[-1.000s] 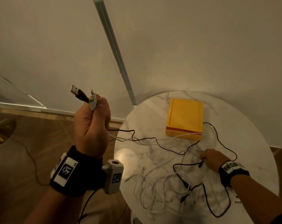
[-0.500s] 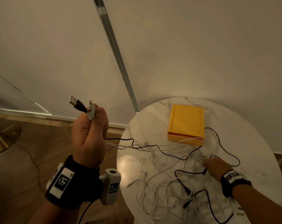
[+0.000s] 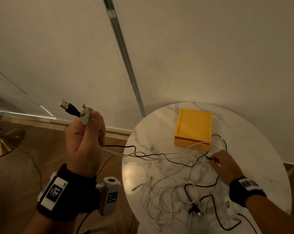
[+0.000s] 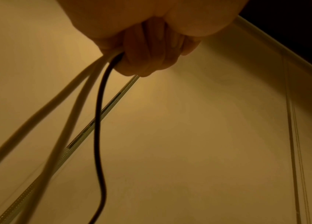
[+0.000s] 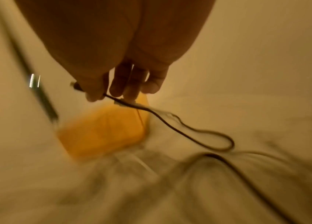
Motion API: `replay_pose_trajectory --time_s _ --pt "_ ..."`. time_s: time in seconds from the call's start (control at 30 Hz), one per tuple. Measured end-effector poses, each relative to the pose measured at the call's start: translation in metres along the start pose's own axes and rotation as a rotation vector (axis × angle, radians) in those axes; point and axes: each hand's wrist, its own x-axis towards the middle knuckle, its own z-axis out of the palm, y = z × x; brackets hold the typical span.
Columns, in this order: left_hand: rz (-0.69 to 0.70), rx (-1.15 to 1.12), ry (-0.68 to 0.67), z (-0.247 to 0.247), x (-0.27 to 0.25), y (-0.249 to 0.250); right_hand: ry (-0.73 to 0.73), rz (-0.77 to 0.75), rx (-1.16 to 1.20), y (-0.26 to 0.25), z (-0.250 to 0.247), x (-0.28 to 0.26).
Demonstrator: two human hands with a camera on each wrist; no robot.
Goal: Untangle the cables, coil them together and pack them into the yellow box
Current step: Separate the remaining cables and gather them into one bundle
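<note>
Left hand (image 3: 84,144) is raised off the table's edge, fist closed round a bundle of cable ends: a black USB plug (image 3: 67,107) and a white plug (image 3: 84,115) stick up out of the top of the fist, the black one angled up and away from the right hand. Right hand (image 3: 223,163) is low over the marble table (image 3: 252,149), thumb and forefinger pinching the end of a black cable (image 3: 176,162).

Head view alone shows the plugs and the full layout. Left wrist view shows what it cannot: the underside of the curled fingers (image 4: 151,50), with two white cables (image 4: 61,119) and one black strand leaving the fist downward. Right wrist view, heavily blurred, confirms the pinch, with a small plug tip protruding past the thumb; the remaining fingers hang loosely.

Yellow box (image 3: 193,129) lies flat on the table just beyond the right hand's fingertips and well apart from the left hand, lid closed, its long axis running away from the person. Held strands run slackly across the table from left fist towards the right hand. A loose tangle of white and black cable (image 3: 168,200) lies on the table between the two wrists, nearer the right forearm.
</note>
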Motion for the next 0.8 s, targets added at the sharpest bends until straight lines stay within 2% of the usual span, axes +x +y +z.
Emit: replay_pose_trajectory --time_s 0.03,0.1,0.17,0.27,0.33,0.4,0.47,0.57,0.67,0.73,0.8 --pt "0.000 -0.016 0.005 0.000 0.001 0.002 0.130 0.004 0.123 -0.013 -0.019 -0.004" --pt "-0.014 -0.055 0.025 0.002 0.006 0.006 0.245 -0.011 0.315 -0.047 -0.068 -0.011" --pt "-0.023 -0.097 0.030 0.007 0.011 0.009 0.337 -0.104 0.434 -0.084 -0.125 -0.016" --pt "0.007 -0.125 0.010 0.021 0.020 0.015 0.494 -0.246 0.762 -0.138 -0.213 -0.022" --pt "0.037 -0.120 0.004 0.031 0.026 0.021 0.529 -0.341 0.835 -0.171 -0.263 -0.024" --pt "0.065 -0.121 -0.008 0.042 0.030 0.027 0.502 -0.403 0.776 -0.201 -0.300 -0.030" --pt "0.093 -0.149 -0.052 0.055 0.034 0.034 0.480 -0.487 0.741 -0.232 -0.318 -0.035" --pt "0.116 -0.166 -0.182 0.078 0.035 0.049 0.401 -0.598 0.661 -0.277 -0.313 -0.037" --pt "0.145 -0.239 -0.328 0.105 0.026 0.068 0.386 -0.602 0.547 -0.300 -0.298 -0.031" --pt "0.102 -0.340 -0.423 0.116 0.020 0.074 0.386 -0.584 0.509 -0.308 -0.290 -0.029" --pt "-0.020 -0.425 -0.472 0.119 0.020 0.073 0.391 -0.550 0.490 -0.311 -0.285 -0.027"
